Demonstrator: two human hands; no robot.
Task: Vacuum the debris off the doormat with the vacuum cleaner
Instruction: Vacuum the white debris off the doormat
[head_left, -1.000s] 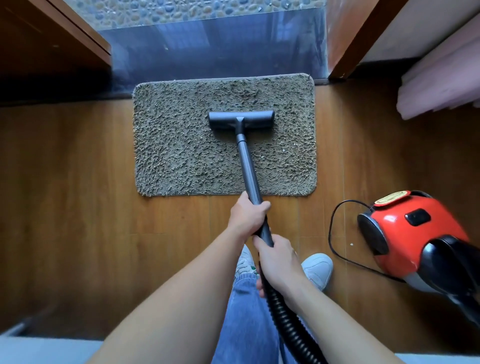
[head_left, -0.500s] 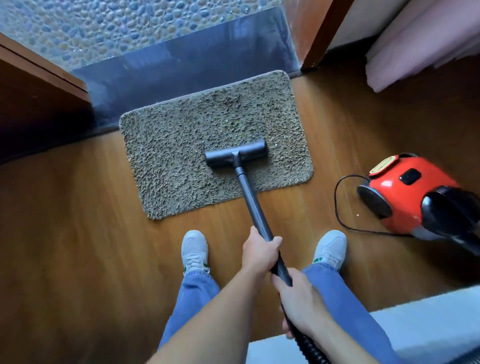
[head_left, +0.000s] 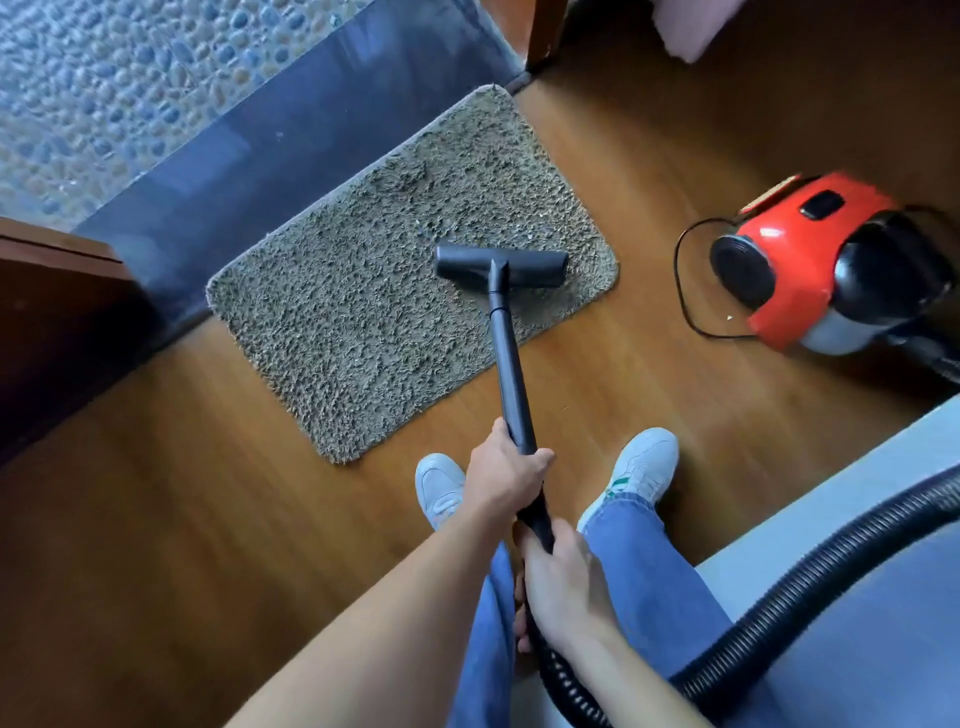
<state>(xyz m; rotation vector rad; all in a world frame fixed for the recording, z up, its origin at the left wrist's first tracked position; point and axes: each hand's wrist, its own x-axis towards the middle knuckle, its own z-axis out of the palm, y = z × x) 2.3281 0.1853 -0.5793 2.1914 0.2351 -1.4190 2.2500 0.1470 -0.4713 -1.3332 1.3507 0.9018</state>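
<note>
**Mat** (head_left: 353, 312): shaggy and tan, lying askew on the floor (head_left: 182, 493). Its far long edge is against the dark sill (head_left: 291, 135). I see pale flecks (head_left: 431, 228) in the pile toward its right end. Elsewhere I cannot tell debris from tuft.

**Nozzle** (head_left: 501, 266): flat on the mat's right end, close to the near edge, with the flecks just beyond it.

**Wand** (head_left: 511, 374): runs from the nozzle back over the mat's near edge toward me.

**Left hand** (head_left: 506, 475): fingers wrapped round the wand, just off the mat's near side.

**Right hand** (head_left: 563, 582): closed round the wand's tail where the hose (head_left: 810, 566) begins, farther from the mat.

**Vacuum** (head_left: 810, 265): red, on the floor well right of the mat, with its cord (head_left: 680, 280) looped between the two. One crumb (head_left: 730, 316) lies off the mat, beside the vacuum.

**Risks, as I judge them:**
- Nothing pins the mat. Suction plus a pull stroke could drag it or fold its right end under the nozzle.
- A pull toward me could run the nozzle off the near edge and leave the flecks behind it.
- The hose curves away right of the mat. A long push could tug the vacuum or snag the cord.
- The strip along the sill and the mat's left half are easy to miss from this stance.
</note>
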